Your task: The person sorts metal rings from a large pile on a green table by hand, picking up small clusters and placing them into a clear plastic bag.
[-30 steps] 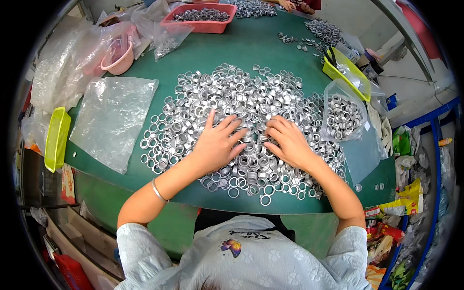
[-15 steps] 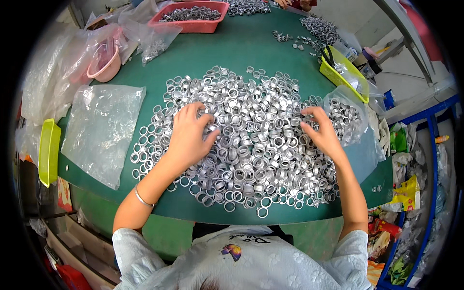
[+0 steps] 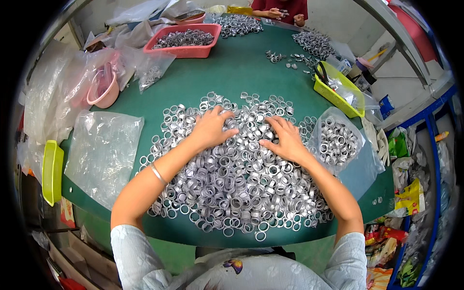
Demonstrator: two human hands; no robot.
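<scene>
A wide heap of silver metal rings (image 3: 227,179) covers the middle of the green table in front of me. On the far left part of the heap rests my left hand (image 3: 211,129), fingers reaching forward and thumb held apart. My right hand (image 3: 287,141) lies opposite it, its thumb and fingers spread over the rings. A strip of rings shows between the two hands. Neither hand visibly grips a ring, though some fingertips are buried among them. Beside my right forearm, a clear plastic bag (image 3: 337,143) contains more such rings.
A flat clear bag (image 3: 105,157) lies left of the heap. Beyond are a pink tray (image 3: 205,51) of metal parts and a pink bowl (image 3: 107,98). A yellow-green basket (image 3: 355,107) stands at right, a yellow-green tray (image 3: 52,171) at left. Across the table sits another person (image 3: 290,10).
My hands have come closer together over the far part of the heap, left moving right and right moving left. The view has tilted up, showing more of the other person.
</scene>
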